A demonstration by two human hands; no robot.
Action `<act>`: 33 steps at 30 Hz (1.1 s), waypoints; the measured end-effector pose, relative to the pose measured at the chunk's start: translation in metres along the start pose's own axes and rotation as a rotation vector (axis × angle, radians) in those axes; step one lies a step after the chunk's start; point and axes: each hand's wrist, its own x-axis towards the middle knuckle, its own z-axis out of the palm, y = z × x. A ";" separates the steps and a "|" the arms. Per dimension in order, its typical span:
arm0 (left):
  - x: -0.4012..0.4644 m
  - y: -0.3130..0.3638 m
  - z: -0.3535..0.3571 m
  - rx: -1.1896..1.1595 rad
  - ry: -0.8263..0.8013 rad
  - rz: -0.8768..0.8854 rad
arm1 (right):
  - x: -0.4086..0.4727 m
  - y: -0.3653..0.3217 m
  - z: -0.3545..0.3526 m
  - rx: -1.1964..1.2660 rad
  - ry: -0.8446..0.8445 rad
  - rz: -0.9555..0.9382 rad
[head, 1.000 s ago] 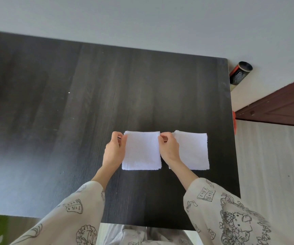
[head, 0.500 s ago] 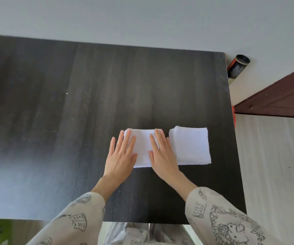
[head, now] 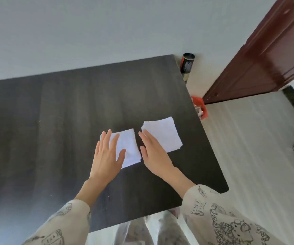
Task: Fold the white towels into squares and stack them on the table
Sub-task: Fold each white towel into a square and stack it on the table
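Observation:
Two folded white towels lie side by side on the dark wooden table [head: 63, 106]. The left folded towel [head: 129, 147] is a small square. My left hand [head: 107, 154] lies flat over its left part, fingers straight and spread. My right hand [head: 153, 154] is flat too, with its fingers between the two towels and over the near left corner of the right towel stack [head: 164, 133]. That stack shows several layered edges at its far left corner. Neither hand grips anything.
The table's right edge runs close to the right stack. Beyond it on the floor are a black and red can [head: 187, 65], an orange object [head: 200, 106] and a dark red door [head: 259, 53]. More crumpled cloth [head: 153, 228] lies below the table's near edge.
My hands went from pinching the left towel's far corners to lying flat on it, and now they have spread apart. The head has turned, so the table looks tilted.

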 end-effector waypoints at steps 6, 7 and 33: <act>-0.026 0.135 0.003 -0.188 0.026 0.172 | -0.110 0.086 -0.064 0.158 0.250 0.229; -0.033 0.164 0.010 -0.200 0.014 0.225 | -0.135 0.106 -0.076 0.175 0.270 0.264; -0.321 0.947 0.370 -0.219 -0.833 1.283 | -0.804 0.614 -0.242 0.328 1.001 1.247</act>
